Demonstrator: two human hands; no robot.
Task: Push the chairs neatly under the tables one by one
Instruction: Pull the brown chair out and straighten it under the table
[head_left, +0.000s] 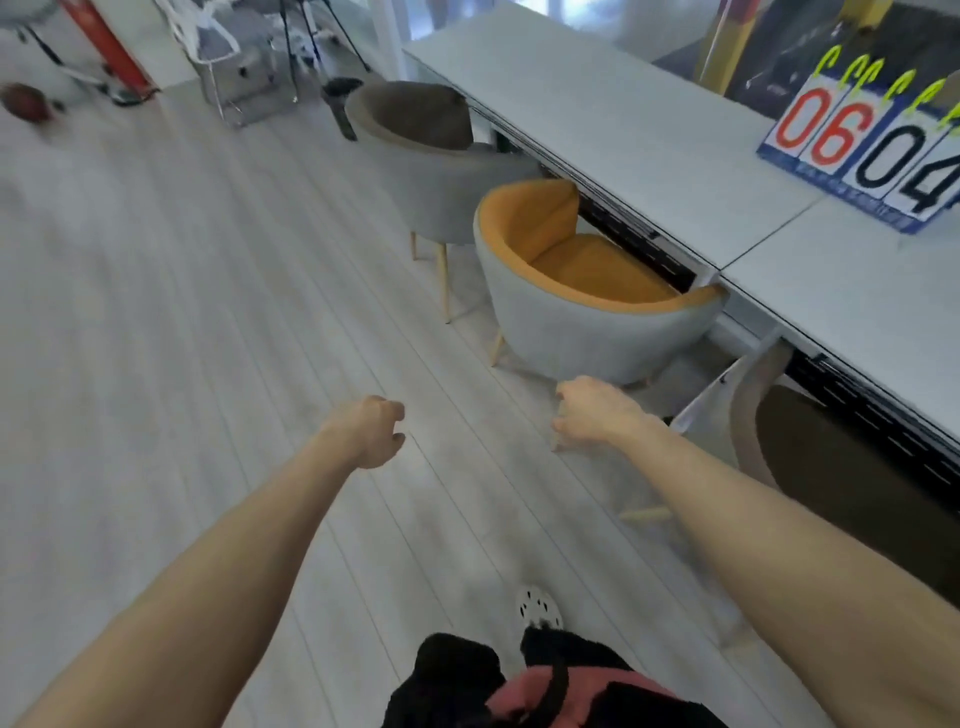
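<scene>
A grey tub chair with an orange seat (587, 317) stands at the edge of the long white table (623, 119), its front partly under the top. Beyond it a grey chair with a brown seat (431, 156) stands by the same table. A third chair with a brown seat (810, 467) is tucked under the nearer table (857, 291) at the right. My right hand (597, 410) hangs just short of the orange chair's back, fingers curled, holding nothing. My left hand (371, 431) is out over the floor, loosely curled and empty.
A flip scoreboard (862, 145) reading 06 and 04 stands on the table. At the back left are tripod legs (311, 47), a clear cabinet (234, 73), a red post (104, 41) and a dark ball (26, 101). Pale plank floor (182, 312) spreads to the left.
</scene>
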